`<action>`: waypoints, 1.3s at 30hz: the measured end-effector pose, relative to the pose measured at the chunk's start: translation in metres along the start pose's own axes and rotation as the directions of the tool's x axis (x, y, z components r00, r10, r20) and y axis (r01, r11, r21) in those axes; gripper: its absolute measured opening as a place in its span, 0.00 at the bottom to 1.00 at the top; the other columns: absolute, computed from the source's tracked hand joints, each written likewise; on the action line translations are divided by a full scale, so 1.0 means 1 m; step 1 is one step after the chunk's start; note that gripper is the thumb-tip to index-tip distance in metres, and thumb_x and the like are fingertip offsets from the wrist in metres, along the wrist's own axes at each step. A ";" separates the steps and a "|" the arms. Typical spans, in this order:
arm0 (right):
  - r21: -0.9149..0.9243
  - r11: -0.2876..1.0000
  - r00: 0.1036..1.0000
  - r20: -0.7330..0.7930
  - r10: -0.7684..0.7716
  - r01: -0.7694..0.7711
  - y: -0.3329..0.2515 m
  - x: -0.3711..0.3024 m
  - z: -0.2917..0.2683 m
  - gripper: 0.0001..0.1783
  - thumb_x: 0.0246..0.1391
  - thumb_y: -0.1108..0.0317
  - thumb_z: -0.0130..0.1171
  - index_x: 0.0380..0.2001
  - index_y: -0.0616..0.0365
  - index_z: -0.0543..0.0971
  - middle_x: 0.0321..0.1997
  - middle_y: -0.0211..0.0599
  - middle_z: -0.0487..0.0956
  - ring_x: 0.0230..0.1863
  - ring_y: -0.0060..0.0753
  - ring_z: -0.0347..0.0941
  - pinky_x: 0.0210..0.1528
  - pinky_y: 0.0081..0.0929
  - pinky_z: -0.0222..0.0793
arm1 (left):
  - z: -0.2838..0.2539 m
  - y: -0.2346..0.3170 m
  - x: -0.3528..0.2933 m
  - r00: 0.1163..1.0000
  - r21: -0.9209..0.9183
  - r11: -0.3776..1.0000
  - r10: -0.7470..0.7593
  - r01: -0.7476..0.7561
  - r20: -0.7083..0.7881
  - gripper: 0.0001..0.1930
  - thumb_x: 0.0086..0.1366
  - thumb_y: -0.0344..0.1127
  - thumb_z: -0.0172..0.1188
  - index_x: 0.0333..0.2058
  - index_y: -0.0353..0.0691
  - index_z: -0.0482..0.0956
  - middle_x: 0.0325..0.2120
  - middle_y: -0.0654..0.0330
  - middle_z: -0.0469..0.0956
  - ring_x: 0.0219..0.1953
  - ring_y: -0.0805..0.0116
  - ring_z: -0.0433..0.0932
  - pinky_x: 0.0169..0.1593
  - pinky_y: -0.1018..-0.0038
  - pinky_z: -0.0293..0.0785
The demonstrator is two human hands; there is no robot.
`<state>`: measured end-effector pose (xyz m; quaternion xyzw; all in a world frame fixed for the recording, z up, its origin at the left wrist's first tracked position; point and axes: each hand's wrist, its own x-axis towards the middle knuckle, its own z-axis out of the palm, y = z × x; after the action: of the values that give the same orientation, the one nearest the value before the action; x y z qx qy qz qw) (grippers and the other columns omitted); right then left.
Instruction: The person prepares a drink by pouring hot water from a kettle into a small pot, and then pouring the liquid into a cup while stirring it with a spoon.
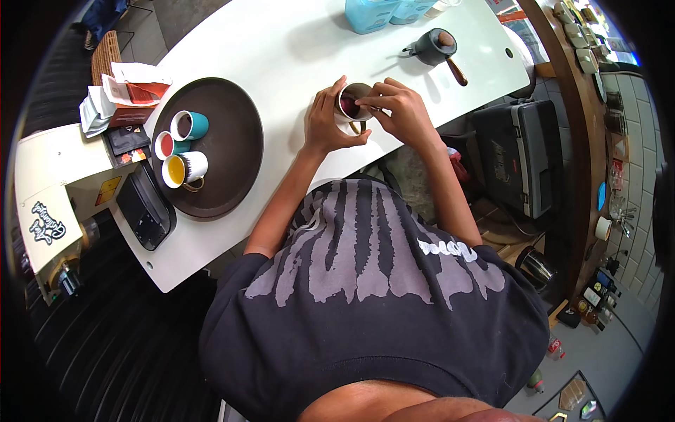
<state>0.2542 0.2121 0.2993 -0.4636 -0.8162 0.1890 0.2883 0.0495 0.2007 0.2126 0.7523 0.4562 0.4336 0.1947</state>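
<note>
With our left hand point(322, 128) we grasp a mug point(357, 90) at the white table's point(281, 56) near edge, right of the round tray point(239, 141). Our right hand point(397, 109) bends over its mouth; whether it pinches anything, we cannot tell. Dark lettering marks the cream panel point(48, 224) at left; pale lettering, our dark shirt point(373, 337).

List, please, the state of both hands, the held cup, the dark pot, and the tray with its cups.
Left hand: grip curved around the held cup.
Right hand: grip at this cup's opening.
Held cup: open, dark red inside.
Dark pot: upright, lid on.
Round tray: bearing three cups.
Upper cup: dark inside.
Middle cup: red inside.
Lower cup: yellow inside.
</note>
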 end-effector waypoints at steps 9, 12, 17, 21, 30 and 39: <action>0.011 0.999 0.997 -0.074 -0.032 0.033 -0.002 -0.003 0.003 0.12 0.48 0.75 0.71 0.38 0.53 0.92 0.32 0.29 0.83 0.35 0.34 0.77 0.40 0.35 0.78 | -0.001 -0.001 0.001 0.991 0.053 0.992 0.121 -0.118 -0.048 0.56 0.36 0.52 0.82 0.65 0.36 0.69 0.52 0.51 0.80 0.51 0.51 0.80 0.55 0.58 0.80; 0.115 0.993 0.999 -0.036 -0.030 0.034 -0.003 -0.006 0.004 0.11 0.49 0.74 0.72 0.38 0.53 0.92 0.31 0.30 0.83 0.35 0.34 0.77 0.39 0.35 0.78 | -0.002 -0.004 -0.002 0.997 0.039 0.996 0.076 -0.076 -0.004 0.55 0.36 0.53 0.81 0.64 0.37 0.71 0.51 0.51 0.79 0.50 0.51 0.80 0.53 0.58 0.80; 0.081 0.996 0.999 -0.033 -0.031 0.034 -0.007 -0.006 0.001 0.11 0.49 0.74 0.72 0.38 0.55 0.92 0.32 0.31 0.84 0.35 0.35 0.77 0.39 0.35 0.78 | -0.003 -0.008 -0.002 0.996 -0.026 0.995 0.094 -0.094 -0.010 0.54 0.37 0.55 0.78 0.64 0.37 0.72 0.50 0.50 0.79 0.48 0.50 0.80 0.52 0.57 0.80; 0.038 0.999 0.997 -0.074 -0.015 0.018 -0.012 -0.002 -0.002 0.10 0.50 0.74 0.72 0.38 0.55 0.91 0.31 0.33 0.83 0.36 0.38 0.79 0.39 0.36 0.78 | -0.001 -0.012 -0.005 0.997 -0.110 0.991 0.081 -0.082 -0.008 0.53 0.39 0.56 0.76 0.64 0.36 0.71 0.49 0.48 0.79 0.49 0.49 0.81 0.53 0.57 0.80; 0.113 0.993 1.000 0.015 -0.021 0.019 -0.009 -0.006 -0.001 0.11 0.50 0.75 0.70 0.38 0.55 0.91 0.34 0.33 0.84 0.37 0.38 0.79 0.41 0.36 0.78 | 0.001 -0.016 -0.008 0.998 -0.102 0.993 0.060 -0.057 0.028 0.55 0.42 0.63 0.74 0.65 0.32 0.69 0.51 0.45 0.79 0.52 0.46 0.82 0.55 0.56 0.80; 0.064 0.998 0.999 -0.032 -0.011 0.013 -0.013 -0.005 -0.004 0.13 0.47 0.76 0.71 0.39 0.55 0.91 0.34 0.32 0.84 0.38 0.36 0.77 0.41 0.36 0.78 | 0.004 -0.018 -0.011 0.998 -0.131 0.990 0.063 -0.061 0.010 0.56 0.45 0.67 0.72 0.65 0.31 0.68 0.51 0.44 0.80 0.51 0.46 0.84 0.55 0.56 0.81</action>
<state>0.2504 0.2020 0.3080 -0.4521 -0.8077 0.2061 0.3172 0.0411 0.2007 0.1933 0.7548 0.4021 0.4630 0.2331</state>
